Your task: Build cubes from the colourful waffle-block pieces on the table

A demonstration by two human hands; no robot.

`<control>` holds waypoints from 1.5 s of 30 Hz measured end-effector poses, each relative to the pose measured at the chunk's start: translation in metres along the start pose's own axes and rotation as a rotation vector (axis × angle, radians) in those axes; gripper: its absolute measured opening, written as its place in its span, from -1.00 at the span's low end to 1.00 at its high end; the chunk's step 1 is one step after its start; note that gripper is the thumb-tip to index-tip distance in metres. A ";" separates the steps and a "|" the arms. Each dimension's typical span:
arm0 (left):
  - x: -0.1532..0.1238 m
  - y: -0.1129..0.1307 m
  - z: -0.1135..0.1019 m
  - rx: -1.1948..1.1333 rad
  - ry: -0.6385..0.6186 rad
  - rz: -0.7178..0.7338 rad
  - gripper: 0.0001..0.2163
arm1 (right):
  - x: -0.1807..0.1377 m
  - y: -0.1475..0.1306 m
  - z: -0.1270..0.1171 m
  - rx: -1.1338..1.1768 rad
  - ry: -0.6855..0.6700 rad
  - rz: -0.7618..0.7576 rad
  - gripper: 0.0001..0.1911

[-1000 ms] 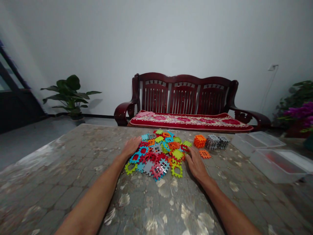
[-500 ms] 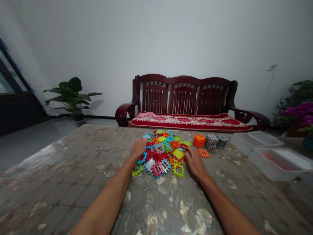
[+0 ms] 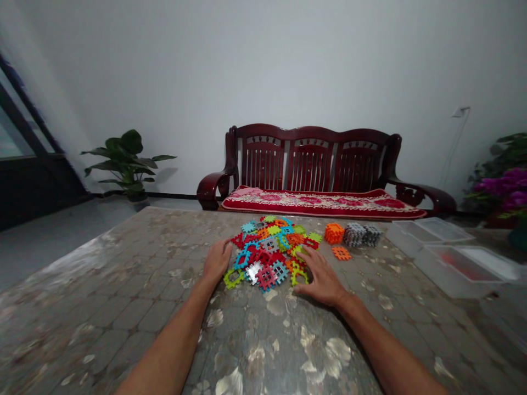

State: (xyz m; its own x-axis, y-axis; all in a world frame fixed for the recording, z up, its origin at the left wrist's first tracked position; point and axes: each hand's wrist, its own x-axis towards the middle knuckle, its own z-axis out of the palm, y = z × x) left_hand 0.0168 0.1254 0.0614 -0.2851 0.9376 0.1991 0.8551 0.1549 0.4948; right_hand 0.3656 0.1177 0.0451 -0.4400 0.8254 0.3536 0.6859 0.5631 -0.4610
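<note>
A heap of colourful interlocking plastic tiles (image 3: 267,257) with toothed edges lies between my hands; red, blue, orange, lime green and grey ones overlap, some with window-like grids. My left hand (image 3: 217,260) rests at the heap's left side, near a red tile and holding nothing that I can see. To the right, my right hand (image 3: 323,277) is spread, thumb and fingers apart around the edge of a lime green tile (image 3: 299,275) with a large hole. Some fingertips of the right hand touch or hover over the heap; which, I cannot tell.
Beyond my right hand stand an orange tile stack (image 3: 334,233) and grey tile stacks (image 3: 354,235), with one loose orange tile (image 3: 341,253). Clear plastic boxes (image 3: 457,274) sit at the table's right, one with something red inside. A wooden bench (image 3: 310,164) is behind the patterned tablecloth (image 3: 156,285).
My left hand has drawn back left, off the heap's edge. My right hand has shifted slightly left and opened, its thumb now spread toward the lime green tile.
</note>
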 end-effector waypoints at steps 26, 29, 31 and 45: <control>0.004 0.005 0.005 0.124 -0.019 0.052 -0.63 | 0.073 0.005 -0.011 0.686 0.311 0.501 -0.81; 0.003 0.006 0.004 0.127 -0.012 0.046 -0.64 | 0.092 0.000 -0.016 0.595 0.273 0.453 -0.74; 0.003 0.006 0.004 0.127 -0.009 0.048 -0.63 | 0.093 -0.003 -0.015 0.524 0.281 0.399 -0.65; 0.004 0.006 0.005 0.141 -0.018 0.056 -0.64 | -0.004 -0.035 0.004 0.024 0.074 0.003 -0.76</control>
State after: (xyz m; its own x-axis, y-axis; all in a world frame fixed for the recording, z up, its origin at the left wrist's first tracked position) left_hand 0.0226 0.1313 0.0611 -0.2291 0.9510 0.2075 0.9222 0.1438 0.3591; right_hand 0.3412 0.0949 0.0570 -0.3934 0.8226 0.4106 0.6727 0.5620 -0.4813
